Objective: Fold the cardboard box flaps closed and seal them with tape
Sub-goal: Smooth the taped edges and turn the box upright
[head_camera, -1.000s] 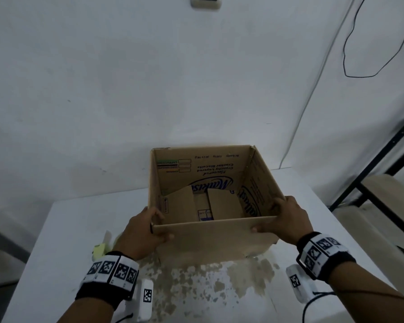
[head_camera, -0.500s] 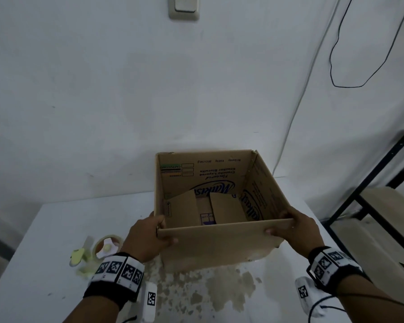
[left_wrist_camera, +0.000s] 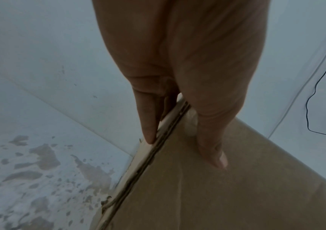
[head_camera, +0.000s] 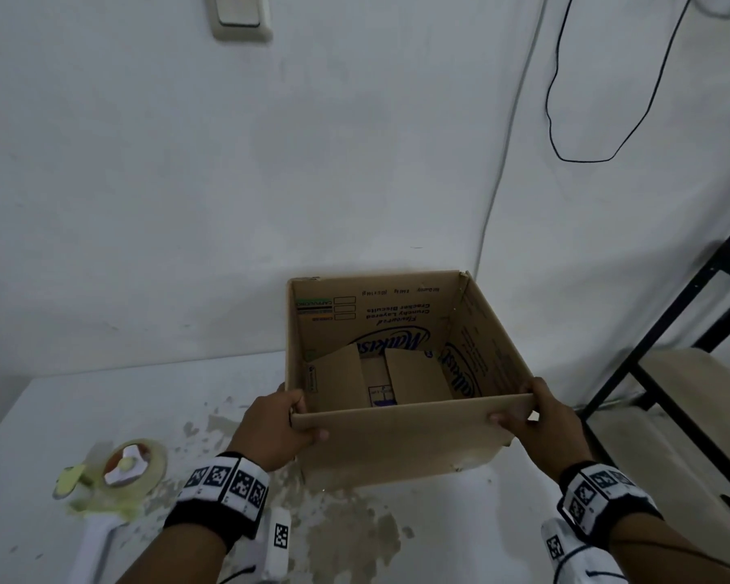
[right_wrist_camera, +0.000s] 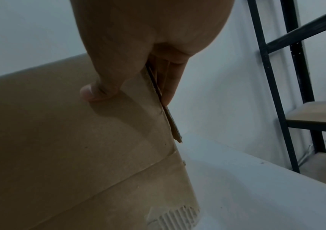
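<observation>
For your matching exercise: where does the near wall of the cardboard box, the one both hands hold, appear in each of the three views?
Head: the near wall runs across the lower centre, between the left hand and right hand.
Left wrist: lower right, under the thumb.
Right wrist: lower left.
Shared landmark: the white table, seen beside the box in all three.

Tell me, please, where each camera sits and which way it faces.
Head: on the head, looking down at the cardboard box, tape dispenser and both forearms.
Left wrist: along the left hand, pinching the box's near-left corner.
Right wrist: along the right hand, gripping the near-right corner, black rack beyond.
All three share the box.
</observation>
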